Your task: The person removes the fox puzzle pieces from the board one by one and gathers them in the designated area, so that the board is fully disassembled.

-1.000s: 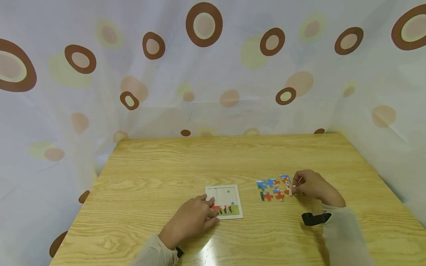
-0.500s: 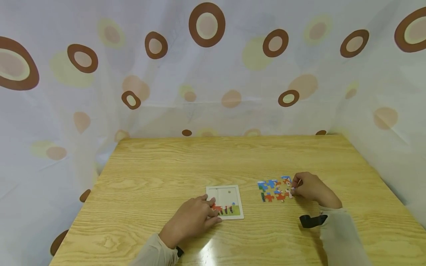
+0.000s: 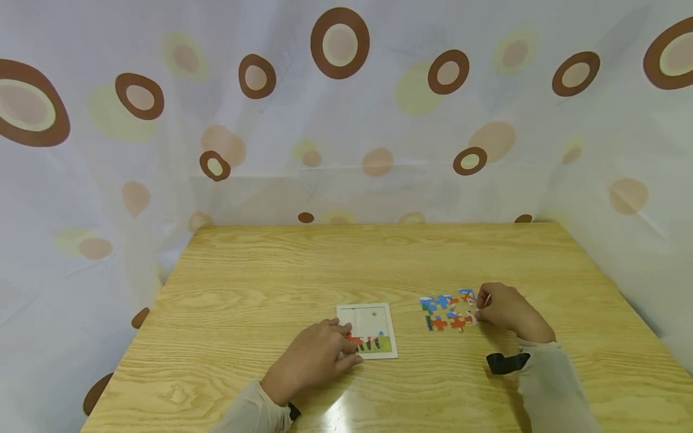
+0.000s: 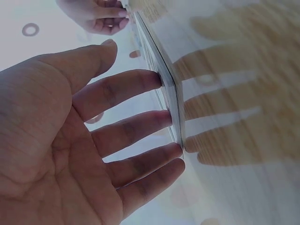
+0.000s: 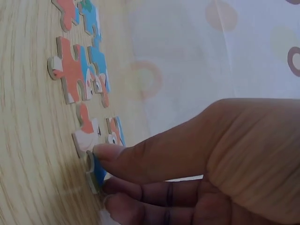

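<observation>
On a wooden table (image 3: 260, 264), the left hand (image 3: 316, 355), fingers loosely spread, touches a puzzle tray (image 3: 369, 320); to its right, the right hand (image 3: 506, 310) pinches a blue piece (image 5: 98, 172) beside other pieces (image 3: 439, 325).

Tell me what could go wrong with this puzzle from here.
The right hand pinches a blue piece close beside a white-and-orange piece, so lifting it might nudge that neighbour. The blue piece is thin, so it could slip free. The left hand touches the tray, and uneven pressure might shift it.
</observation>
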Available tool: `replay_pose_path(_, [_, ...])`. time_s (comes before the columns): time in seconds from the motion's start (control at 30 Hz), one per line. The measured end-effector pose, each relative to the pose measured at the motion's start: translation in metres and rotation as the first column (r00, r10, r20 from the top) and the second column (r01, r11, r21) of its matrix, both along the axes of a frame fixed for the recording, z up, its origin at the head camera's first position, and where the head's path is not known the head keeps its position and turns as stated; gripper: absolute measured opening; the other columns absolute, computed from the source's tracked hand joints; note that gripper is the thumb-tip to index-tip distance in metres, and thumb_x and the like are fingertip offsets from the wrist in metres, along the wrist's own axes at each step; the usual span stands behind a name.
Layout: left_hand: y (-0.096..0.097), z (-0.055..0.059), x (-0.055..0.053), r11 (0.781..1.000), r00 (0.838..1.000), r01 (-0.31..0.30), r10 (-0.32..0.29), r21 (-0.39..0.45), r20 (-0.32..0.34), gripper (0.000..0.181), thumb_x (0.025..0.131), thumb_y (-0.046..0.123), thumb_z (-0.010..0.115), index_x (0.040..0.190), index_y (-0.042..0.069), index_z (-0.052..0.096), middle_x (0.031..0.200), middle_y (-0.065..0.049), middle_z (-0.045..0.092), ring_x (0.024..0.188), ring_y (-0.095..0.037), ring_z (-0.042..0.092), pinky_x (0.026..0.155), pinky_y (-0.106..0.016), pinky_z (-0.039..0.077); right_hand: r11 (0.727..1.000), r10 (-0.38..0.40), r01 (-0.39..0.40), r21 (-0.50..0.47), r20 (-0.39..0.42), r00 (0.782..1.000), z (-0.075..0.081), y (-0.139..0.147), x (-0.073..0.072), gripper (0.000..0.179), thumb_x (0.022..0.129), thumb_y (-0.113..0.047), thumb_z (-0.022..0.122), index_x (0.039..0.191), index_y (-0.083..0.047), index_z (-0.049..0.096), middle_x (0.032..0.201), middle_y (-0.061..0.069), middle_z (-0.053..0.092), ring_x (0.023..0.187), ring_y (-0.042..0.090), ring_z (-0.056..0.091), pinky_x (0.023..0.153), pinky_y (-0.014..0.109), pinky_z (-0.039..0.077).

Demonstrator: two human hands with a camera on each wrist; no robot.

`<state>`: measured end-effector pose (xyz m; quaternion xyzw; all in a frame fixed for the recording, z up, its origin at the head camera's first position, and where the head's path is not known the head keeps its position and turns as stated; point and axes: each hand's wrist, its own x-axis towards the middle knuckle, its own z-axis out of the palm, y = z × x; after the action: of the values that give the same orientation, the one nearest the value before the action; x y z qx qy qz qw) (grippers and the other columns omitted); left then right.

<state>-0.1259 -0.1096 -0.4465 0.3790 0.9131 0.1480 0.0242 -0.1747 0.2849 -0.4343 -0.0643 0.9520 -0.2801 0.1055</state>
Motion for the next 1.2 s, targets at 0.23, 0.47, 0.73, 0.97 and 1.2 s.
replay_pose_path(0.23, [0.003,-0.002,-0.004,0.999,1.0,0.012,-0.011,0.032,-0.021,0.024,0.098,0.036,0.072,0.101,0.016,0.084,0.126,-0.012,0.072,0.123,-0.029,0.065,0.11,-0.042,0.046,0.998,-0.007,0.01,0.058,-0.058,0.998,0.012,-0.006,0.004,0.012,0.098,-0.01,0.066,0.095,0.0,0.059,0.079,0.007,0.061,0.06,0.021,0.049,0.053,0.035,0.041])
replay_pose_path(0.47, [0.012,-0.003,-0.006,1.0,0.999,-0.005,0.006,0.025,-0.046,0.032,0.099,0.043,0.069,0.112,0.016,0.082,0.127,-0.008,0.072,0.119,-0.026,0.067,0.1,-0.044,0.054,0.998,0.06,-0.063,-0.015,-0.121,0.991,0.019,-0.032,0.019,0.017,0.101,-0.018,0.068,0.093,-0.006,0.059,0.064,0.002,0.055,0.05,0.016,0.048,0.047,0.029,0.038])
replay_pose_path(0.73, [0.016,0.001,-0.01,0.995,0.994,-0.089,0.086,-0.037,-0.069,0.057,0.097,0.047,0.07,0.144,0.014,0.063,0.146,-0.011,0.059,0.134,-0.03,0.056,0.105,-0.05,0.049,0.977,0.156,-0.175,-0.121,-0.147,0.977,0.027,-0.061,0.022,0.015,0.101,-0.019,0.068,0.095,-0.006,0.061,0.065,0.001,0.059,0.05,0.014,0.053,0.048,0.027,0.043])
replay_pose_path(0.97, [0.009,-0.005,-0.017,0.985,0.99,-0.143,0.141,-0.097,-0.023,0.072,0.094,0.053,0.071,0.151,0.011,0.054,0.158,-0.013,0.046,0.145,-0.034,0.044,0.11,-0.053,0.044,0.955,0.236,-0.259,-0.147,-0.152,0.96,0.018,-0.102,0.025,0.013,0.101,-0.019,0.068,0.095,-0.009,0.063,0.065,-0.004,0.054,0.05,0.01,0.046,0.049,0.027,0.04])
replay_pose_path(1.2, [0.007,-0.005,-0.019,0.983,0.991,-0.132,0.129,-0.125,-0.034,0.074,0.089,0.056,0.075,0.142,0.007,0.062,0.154,-0.012,0.052,0.141,-0.032,0.049,0.113,-0.048,0.042,0.872,0.417,-0.434,-0.227,-0.12,0.901,0.003,-0.151,0.024,0.015,0.099,-0.013,0.071,0.107,-0.001,0.065,0.07,-0.005,0.057,0.054,0.005,0.047,0.052,0.025,0.043])
